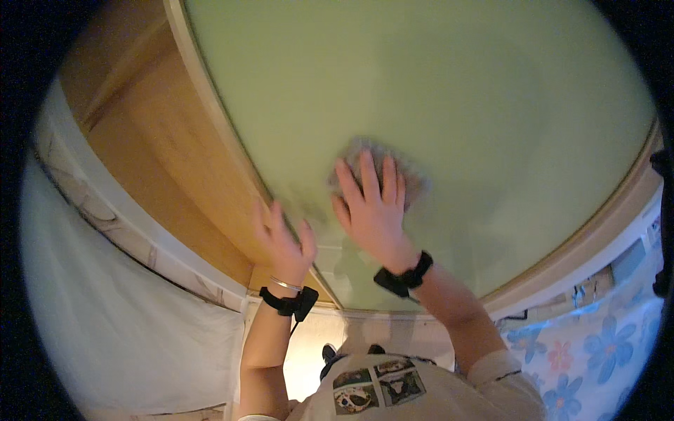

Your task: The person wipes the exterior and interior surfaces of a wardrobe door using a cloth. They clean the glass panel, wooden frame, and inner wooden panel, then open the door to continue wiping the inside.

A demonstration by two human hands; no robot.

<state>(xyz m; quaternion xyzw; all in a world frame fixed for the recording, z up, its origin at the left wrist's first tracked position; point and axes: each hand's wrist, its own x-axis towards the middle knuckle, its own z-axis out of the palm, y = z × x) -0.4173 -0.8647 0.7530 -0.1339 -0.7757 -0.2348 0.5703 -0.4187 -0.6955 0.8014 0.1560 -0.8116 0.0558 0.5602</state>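
Note:
A grey-brown cloth (416, 181) lies flat against a smooth pale green panel (463, 105), with my right hand (371, 210) spread on top of it, fingers apart and pressing it down. To the left, my left hand (287, 242) is near the panel's light-coloured frame edge (226, 121). Its fingers are spread and nothing is in them; whether the fingertips touch the frame is not clear. Both wrists wear black bands with small black boxes, and a thin bracelet circles the left wrist.
Left of the panel is an open wooden compartment (174, 142). Beyond its pale rim hangs a whitish cloth (137, 316). At the lower right is fabric with blue and pink flowers (584, 347). A bright floor area (305, 363) shows below, by dark shoes.

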